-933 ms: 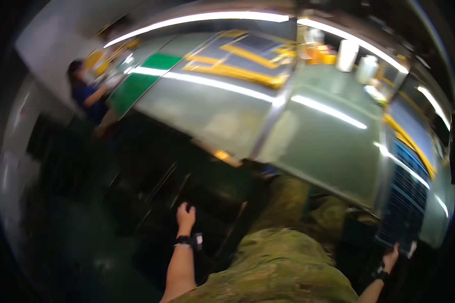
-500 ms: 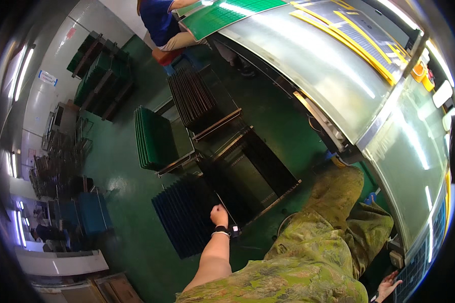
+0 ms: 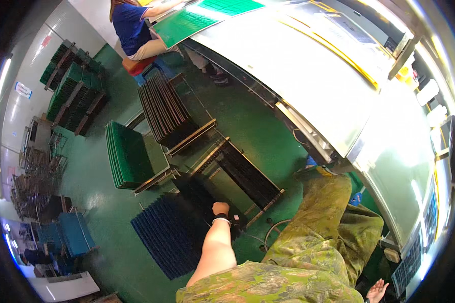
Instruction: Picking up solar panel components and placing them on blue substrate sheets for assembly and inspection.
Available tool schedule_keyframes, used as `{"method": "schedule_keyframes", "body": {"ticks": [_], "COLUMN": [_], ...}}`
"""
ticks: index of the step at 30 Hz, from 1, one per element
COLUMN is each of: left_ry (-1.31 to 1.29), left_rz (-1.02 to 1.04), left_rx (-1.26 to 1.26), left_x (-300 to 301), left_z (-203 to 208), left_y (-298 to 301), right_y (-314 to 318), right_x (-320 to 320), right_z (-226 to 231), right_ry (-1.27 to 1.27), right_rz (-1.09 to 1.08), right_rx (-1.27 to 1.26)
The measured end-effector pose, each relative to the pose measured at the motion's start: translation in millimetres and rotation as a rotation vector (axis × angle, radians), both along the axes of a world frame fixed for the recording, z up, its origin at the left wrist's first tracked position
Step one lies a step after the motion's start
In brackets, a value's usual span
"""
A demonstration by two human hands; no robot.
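My left hand (image 3: 220, 208) is closed over the rack of dark panels (image 3: 194, 194) beside me; whatever its fingers hold, if anything, is hidden. Just below that wrist, a block of blue-edged panels (image 3: 164, 235) stands upright in a row. My right hand (image 3: 377, 291) is at the lower right with its palm up and fingers stretched out. Nothing lies in that palm. Closest to it is a dark blue gridded panel (image 3: 408, 267) at the edge of the worktable, with a small gap between them.
A light-topped worktable (image 3: 359, 121) curves along the right. Green panels (image 3: 129, 156) and brown-edged panels (image 3: 164, 108) stand in racks on the green floor. At the far end a seated person in a blue shirt (image 3: 130, 30) handles a green sheet (image 3: 202, 20).
The whole view has shifted, moving the racks left and down in the picture. My right hand has come away from the gridded panel's edge. My left hand stays closed by the rack.
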State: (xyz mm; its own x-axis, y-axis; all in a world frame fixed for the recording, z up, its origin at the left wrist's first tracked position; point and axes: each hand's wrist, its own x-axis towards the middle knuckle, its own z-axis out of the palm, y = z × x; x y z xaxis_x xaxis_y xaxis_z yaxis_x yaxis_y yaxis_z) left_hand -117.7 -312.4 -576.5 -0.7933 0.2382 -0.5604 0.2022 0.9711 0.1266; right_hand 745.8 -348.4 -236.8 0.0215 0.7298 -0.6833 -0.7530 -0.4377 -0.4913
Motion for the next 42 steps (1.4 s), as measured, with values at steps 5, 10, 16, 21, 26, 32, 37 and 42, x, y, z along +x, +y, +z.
{"method": "schedule_keyframes", "body": {"ticks": [5, 10, 16, 21, 26, 32, 37, 42], "left_ry": [-0.027, -0.132, 0.079, 0.089, -0.094, -0.575, -1.016, -1.512], "left_rz": [0.247, 0.472, 0.481, 0.389, 0.305, 0.202, 0.013, -0.270], "left_rx": [0.304, 0.729, 1.244, 1.582, 1.795, 1.820, 1.616, 0.993], "left_x": [12.0, 12.4, 45.6, 65.0, 85.3, 116.1, 175.1, 255.0], "left_z": [156.9, 338.7, 418.4, 462.4, 485.2, 473.7, 460.5, 414.2], "left_y": [5.7, -64.7, -126.9, -102.2, -53.0, 30.4, 124.5, 181.7], "right_y": [14.7, 83.1, 151.6, 170.6, 137.6, 92.7, 75.6, 58.2], "right_x": [-31.0, -130.1, -210.8, -208.9, -196.8, -179.1, -161.8, -153.1], "right_z": [14.3, 38.5, 58.1, 47.6, 67.0, 72.3, 82.3, 120.6], "right_ry": [-0.223, -0.390, -0.565, -0.440, -0.425, -0.540, -0.703, -0.865], "right_rz": [-0.097, 0.225, 0.570, 0.653, 0.566, 0.327, 0.110, -0.084], "right_rx": [-0.084, -0.108, -0.102, 0.154, 0.320, 0.374, 0.493, 0.507]}}
